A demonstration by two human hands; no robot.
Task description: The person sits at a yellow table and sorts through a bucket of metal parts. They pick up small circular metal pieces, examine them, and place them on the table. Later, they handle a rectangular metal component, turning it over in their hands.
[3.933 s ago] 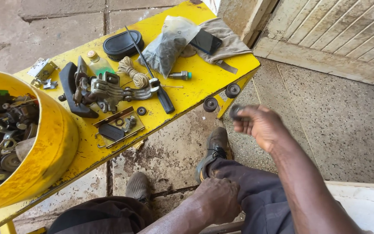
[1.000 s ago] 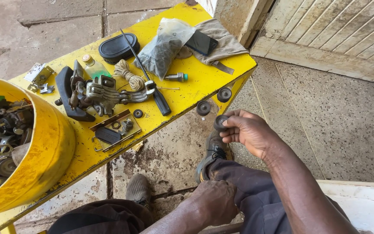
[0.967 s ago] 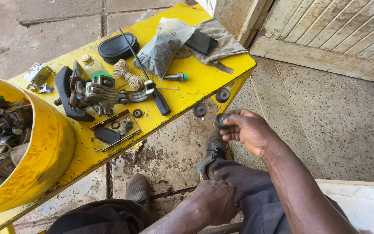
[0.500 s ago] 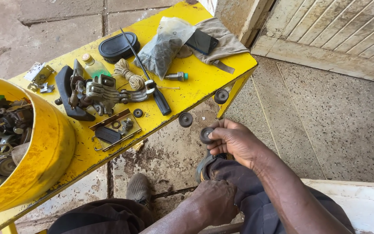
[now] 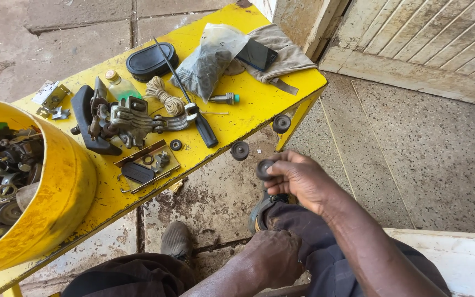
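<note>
- Small round black wheel (image 5: 263, 169) sits pinched in the fingertips (image 5: 277, 166) of the right hand (image 5: 298, 181), just off the front edge of the yellow metal table (image 5: 259, 104).
- It is held out low by the table edge, maybe so the person can look at it closely.
- Its flat face looks tipped up and left toward the table; being round, it has no long side.
- 2 more black wheels (image 5: 240, 150) stick to the table edge, near the held one.
- The left hand (image 5: 273, 257) rests curled on the knee, and I cannot tell if it holds anything.
- A big yellow bucket of metal parts (image 5: 56, 187) stands on the table's far left.
</note>
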